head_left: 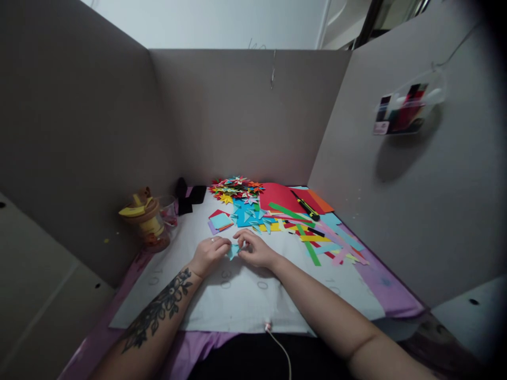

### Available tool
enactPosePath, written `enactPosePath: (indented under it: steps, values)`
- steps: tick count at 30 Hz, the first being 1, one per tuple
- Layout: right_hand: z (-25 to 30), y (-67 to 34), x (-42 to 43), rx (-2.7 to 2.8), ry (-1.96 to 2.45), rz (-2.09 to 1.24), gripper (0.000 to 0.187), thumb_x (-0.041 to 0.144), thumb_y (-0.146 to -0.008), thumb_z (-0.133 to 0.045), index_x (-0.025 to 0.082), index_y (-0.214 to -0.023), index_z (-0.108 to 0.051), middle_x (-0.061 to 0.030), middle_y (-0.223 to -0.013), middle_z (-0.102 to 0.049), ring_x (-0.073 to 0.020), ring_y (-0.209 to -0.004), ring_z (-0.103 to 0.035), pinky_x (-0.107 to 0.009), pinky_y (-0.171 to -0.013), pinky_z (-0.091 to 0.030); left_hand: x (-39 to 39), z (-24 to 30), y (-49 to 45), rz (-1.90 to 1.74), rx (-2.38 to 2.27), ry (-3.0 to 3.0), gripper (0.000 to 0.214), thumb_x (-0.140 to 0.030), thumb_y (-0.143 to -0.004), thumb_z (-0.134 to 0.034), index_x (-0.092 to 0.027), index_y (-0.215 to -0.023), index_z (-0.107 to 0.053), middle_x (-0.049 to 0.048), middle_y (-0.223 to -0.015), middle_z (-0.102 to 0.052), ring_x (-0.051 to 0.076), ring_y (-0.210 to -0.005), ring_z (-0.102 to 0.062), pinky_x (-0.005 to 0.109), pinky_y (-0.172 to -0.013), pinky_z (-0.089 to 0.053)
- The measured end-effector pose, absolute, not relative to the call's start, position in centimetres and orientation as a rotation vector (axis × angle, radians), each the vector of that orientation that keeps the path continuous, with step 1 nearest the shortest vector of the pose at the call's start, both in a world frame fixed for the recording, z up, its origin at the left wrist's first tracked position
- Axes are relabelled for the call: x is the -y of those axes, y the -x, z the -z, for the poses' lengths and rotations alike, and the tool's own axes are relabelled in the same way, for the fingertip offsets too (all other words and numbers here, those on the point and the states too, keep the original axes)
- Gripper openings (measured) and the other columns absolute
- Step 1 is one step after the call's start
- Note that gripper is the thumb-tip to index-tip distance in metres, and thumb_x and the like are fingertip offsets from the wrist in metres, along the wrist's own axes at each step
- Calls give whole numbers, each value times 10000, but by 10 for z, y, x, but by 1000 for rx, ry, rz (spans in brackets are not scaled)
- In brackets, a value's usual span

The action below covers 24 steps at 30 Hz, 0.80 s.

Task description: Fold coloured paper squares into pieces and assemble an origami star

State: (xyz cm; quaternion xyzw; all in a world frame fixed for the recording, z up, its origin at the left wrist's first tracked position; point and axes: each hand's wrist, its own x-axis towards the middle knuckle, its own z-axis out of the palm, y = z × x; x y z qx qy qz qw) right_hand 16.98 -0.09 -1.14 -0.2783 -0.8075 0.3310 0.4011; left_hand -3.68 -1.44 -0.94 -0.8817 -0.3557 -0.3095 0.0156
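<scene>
A small piece of folded light-blue paper [233, 252] is between my two hands, just above the white sheet. My left hand [212, 254] pinches its left side, fingers pressed together. On the other side, my right hand [255, 249] has its thumb and fingers curled at the paper's right edge. Behind the hands lie several folded light-blue paper pieces [249, 215] on a blue sheet [240, 207]. A stack of small paper squares [220, 221] sits just beyond my left hand.
Folded paper stars [233, 189] are heaped at the back. To the right are red paper [277, 198], a yellow-black utility knife [307, 207] and scattered paper strips [317, 245]. A lidded cup [150, 224] stands at the left. Grey partitions [237, 116] enclose the table.
</scene>
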Motion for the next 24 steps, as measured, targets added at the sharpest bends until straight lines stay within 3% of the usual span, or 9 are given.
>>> enactPosePath:
  steps: [4, 7, 10, 16, 24]
  values:
    - [10, -169, -1, 2012, 730, -850, 104, 89, -684, -558, 188, -714, -545, -49, -1025, -583, -178, -973, -545, -247, -679, -435, 10, 16, 36, 1144, 1271, 2727, 174, -108, -781, -469, -200, -796, -616, 52, -837, -669, 171, -793, -609, 282, -728, -448]
    - [12, -168, -3, 1957, 832, -839, 80, 112, -717, -549, 183, -729, -581, -19, -841, -613, -142, -788, -560, -230, -629, -413, 8, 18, 32, 1250, 1530, 2771, 79, -174, -761, -537, -187, -807, -599, 22, -731, -625, 147, -669, -567, 244, -631, -428]
    - [14, -167, -5, 1919, 920, -808, 77, 116, -717, -552, 177, -725, -598, 10, -720, -595, -117, -662, -522, -220, -591, -390, 9, 15, 27, 1365, 1658, 2847, 161, -215, -727, -594, -180, -884, -598, 9, -762, -622, 132, -645, -542, 221, -604, -405]
    - [17, -165, -4, 1917, 887, -755, 71, 115, -722, -560, 178, -714, -590, -1, -754, -587, -128, -717, -531, -223, -600, -392, 10, 9, 23, 1450, 1809, 2867, 115, -258, -714, -618, -152, -675, -594, -12, -606, -563, 124, -576, -489, 207, -543, -347]
    - [24, -162, -6, 1932, 833, -790, 116, 123, -771, -526, 188, -749, -619, -20, -810, -589, -143, -779, -547, -249, -652, -409, 6, 15, 24, 1515, 1863, 2827, 111, -250, -685, -633, -149, -650, -602, -10, -582, -561, 121, -560, -464, 211, -531, -324]
